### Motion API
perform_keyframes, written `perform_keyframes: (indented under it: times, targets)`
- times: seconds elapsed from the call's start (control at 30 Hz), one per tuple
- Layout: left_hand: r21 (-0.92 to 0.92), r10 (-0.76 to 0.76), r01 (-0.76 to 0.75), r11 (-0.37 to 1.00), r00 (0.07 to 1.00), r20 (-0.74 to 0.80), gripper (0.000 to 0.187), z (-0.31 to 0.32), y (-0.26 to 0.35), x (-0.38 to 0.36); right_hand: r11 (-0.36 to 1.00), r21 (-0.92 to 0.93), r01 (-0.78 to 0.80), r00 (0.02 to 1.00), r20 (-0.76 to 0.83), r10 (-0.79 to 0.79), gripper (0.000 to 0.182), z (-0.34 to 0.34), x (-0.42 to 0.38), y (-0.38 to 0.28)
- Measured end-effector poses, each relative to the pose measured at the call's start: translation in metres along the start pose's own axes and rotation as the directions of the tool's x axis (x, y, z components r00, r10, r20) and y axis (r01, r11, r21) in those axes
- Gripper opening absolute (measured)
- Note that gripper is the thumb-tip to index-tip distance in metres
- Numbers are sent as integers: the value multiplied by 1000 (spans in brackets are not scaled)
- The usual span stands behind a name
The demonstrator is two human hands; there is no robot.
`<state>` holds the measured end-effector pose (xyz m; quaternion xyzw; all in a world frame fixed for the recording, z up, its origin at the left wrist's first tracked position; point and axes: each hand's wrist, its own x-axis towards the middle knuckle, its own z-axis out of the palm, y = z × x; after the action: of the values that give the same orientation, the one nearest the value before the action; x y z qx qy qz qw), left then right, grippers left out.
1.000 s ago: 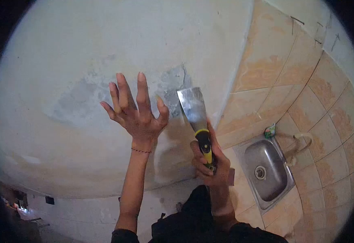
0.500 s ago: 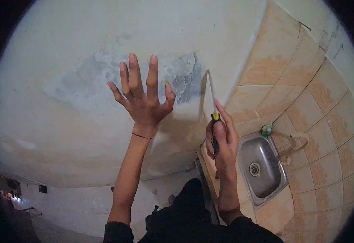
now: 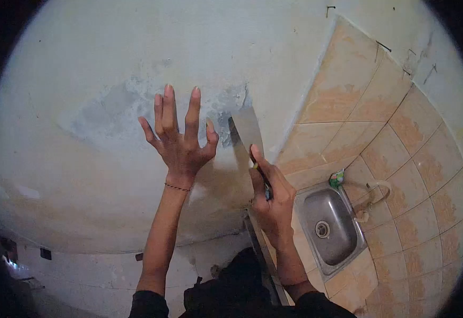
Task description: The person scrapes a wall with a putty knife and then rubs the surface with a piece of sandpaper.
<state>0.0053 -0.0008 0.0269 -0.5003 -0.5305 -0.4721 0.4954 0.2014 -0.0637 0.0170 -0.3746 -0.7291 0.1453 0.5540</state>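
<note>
Head view: the scraper (image 3: pixel 250 133), broad grey blade (image 3: pixel 247 123) on a dark, yellow-marked handle (image 3: pixel 264 176), is clasped in the right hand (image 3: pixel 275 199), blade end near three o'clock on the grey wall patch (image 3: pixel 107 114); the left hand (image 3: pixel 181 151) is spread near six.

Tiled counter (image 3: pixel 351 278) with inset steel sink (image 3: pixel 335 245)

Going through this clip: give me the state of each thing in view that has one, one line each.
Left hand: open, fingers spread, palm toward the wall
Right hand: closed around the scraper's handle
Scraper: held, blade over the grey patch's right end
Grey patch: bare, rough-surfaced
Sink: no standing water visible
Faucet: no stream visible
</note>
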Motion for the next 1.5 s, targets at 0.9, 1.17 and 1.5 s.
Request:
perform_keyframes:
  times: [0.9,1.17,1.5]
  targets:
    - [-11,0,0,1000,1000,-7,64,1,3,1,959,219,-178,984,65,168,32,-11,3,-16]
    - [-1,-36,36,999,999,0,65,1,2,-1,927,281,-248,969,90,232,32,-3,-1,-16]
    - [2,-27,27,1000,1000,-3,67,0,1,-1,965,235,-116,993,12,117,33,-1,6,-10]
